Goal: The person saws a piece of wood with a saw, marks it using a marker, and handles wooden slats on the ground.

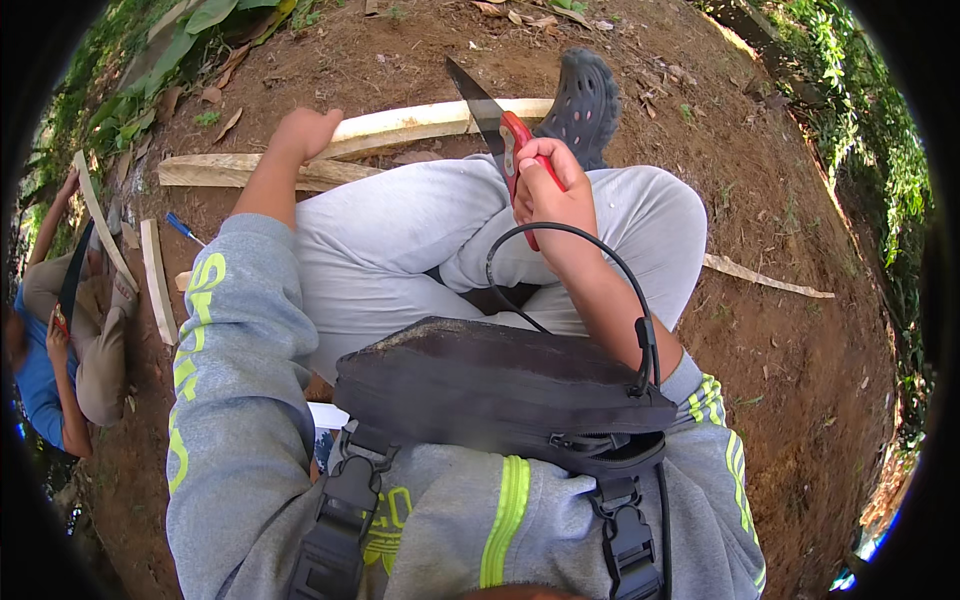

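Note:
My right hand (558, 190) is wrapped around the red handle (517, 150) of a handsaw. Its dark blade (478, 103) points up and to the left, in view across a pale wooden board (420, 122); whether its teeth touch the wood I cannot tell. My left hand (306, 134) is closed on the left end of that board, its fingers partly hidden. The board lies crosswise beyond my folded legs, its right end by a dark clog (583, 105) on my foot. A second, rougher board (215, 170) lies nearer, passing under my left forearm.
A black bag (490, 385) with a looping cable (620, 262) sits at my front, near my right forearm. At left lie a blue-handled screwdriver (180, 225) and a wood strip (157, 280). Another person (45, 360) sits beyond, holding a saw and a strip. A thin stick (765, 276) lies right.

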A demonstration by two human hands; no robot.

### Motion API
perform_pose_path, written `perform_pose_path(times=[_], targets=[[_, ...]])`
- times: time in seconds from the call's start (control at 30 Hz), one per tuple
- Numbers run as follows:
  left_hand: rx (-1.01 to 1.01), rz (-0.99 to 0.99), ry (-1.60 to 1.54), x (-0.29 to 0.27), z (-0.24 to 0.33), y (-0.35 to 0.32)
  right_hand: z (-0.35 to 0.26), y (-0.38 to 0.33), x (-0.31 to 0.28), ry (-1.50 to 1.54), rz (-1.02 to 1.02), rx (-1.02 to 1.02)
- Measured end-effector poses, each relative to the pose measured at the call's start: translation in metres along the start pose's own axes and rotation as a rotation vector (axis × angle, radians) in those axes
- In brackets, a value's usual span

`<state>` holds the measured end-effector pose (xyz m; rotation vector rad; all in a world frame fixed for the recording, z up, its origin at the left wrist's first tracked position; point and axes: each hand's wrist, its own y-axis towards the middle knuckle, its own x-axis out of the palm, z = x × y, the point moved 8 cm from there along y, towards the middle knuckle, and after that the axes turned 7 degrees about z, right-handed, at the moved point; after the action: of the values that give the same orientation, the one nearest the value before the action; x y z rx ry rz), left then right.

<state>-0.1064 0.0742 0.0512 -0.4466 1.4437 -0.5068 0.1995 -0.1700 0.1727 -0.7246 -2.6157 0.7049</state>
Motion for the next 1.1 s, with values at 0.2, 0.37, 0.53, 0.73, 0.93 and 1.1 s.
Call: perform_pose_path(times=[0.2, 0.37, 0.53, 0.73, 0.93, 1.1], targets=[[-0.026, 0.024, 0.004, 0.014, -0.001, 0.023, 0.012, 0.015, -0.008, -0.15, 0.027, -0.034], [-0.015, 0.01, 0.034, 0.021, -0.002, 0.04, 0.015, 0.021, -0.007, -0.025, 0.001, 0.027], [-0.04, 0.008, 0.05, 0.024, -0.011, 0.033, 0.016, 0.015, -0.003, -0.204, 0.07, -0.141], [-0.069, 0.009, -0.006, 0.023, -0.005, 0.026, -0.002, -0.005, -0.002, -0.023, 0.047, -0.079], [-0.068, -0.021, 0.003, 0.018, -0.005, 0.024, -0.072, 0.011, 0.032, 0.107, -0.07, -0.319], [-0.071, -0.001, -0.031, 0.023, -0.006, 0.031, -0.011, 0.073, 0.043, 0.051, -0.019, -0.033]])
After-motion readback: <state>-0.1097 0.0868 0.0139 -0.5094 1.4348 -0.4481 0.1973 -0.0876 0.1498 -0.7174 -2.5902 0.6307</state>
